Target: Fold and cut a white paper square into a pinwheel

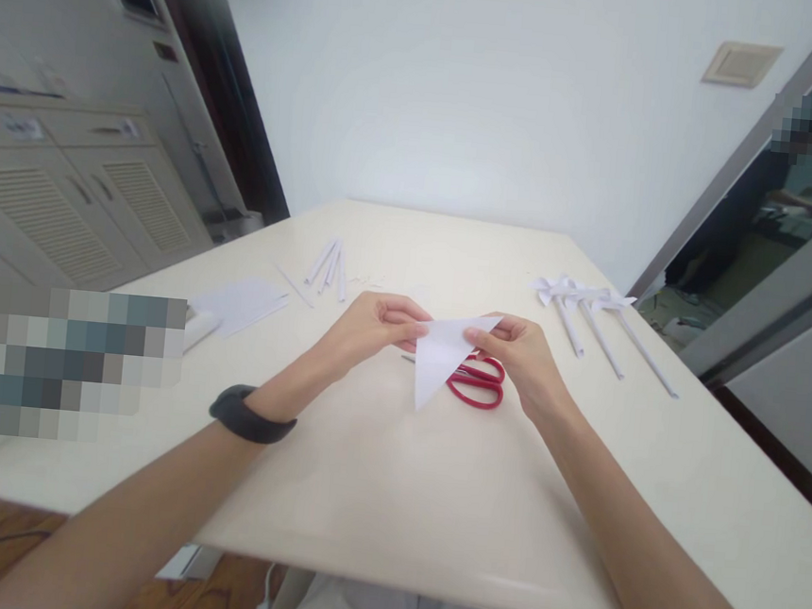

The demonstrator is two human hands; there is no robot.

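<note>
A white sheet of paper folded into a triangle (438, 355) is held up over the table, one point hanging down. My left hand (384, 326) pinches its upper left corner between thumb and fingers. On the other side, my right hand (516, 347) grips the upper edge near the right corner, thumb in front. Behind and below the paper lie red-handled scissors (476, 393), their blades partly covered by it. A black band is around my left wrist.
Paper pinwheels on rolled sticks (594, 311) lie at the right. Several rolled paper tubes (329, 265) and a stack of white paper (246, 305) are on the left of the table (389, 502). A wall stands behind; a person is beyond the doorway at right.
</note>
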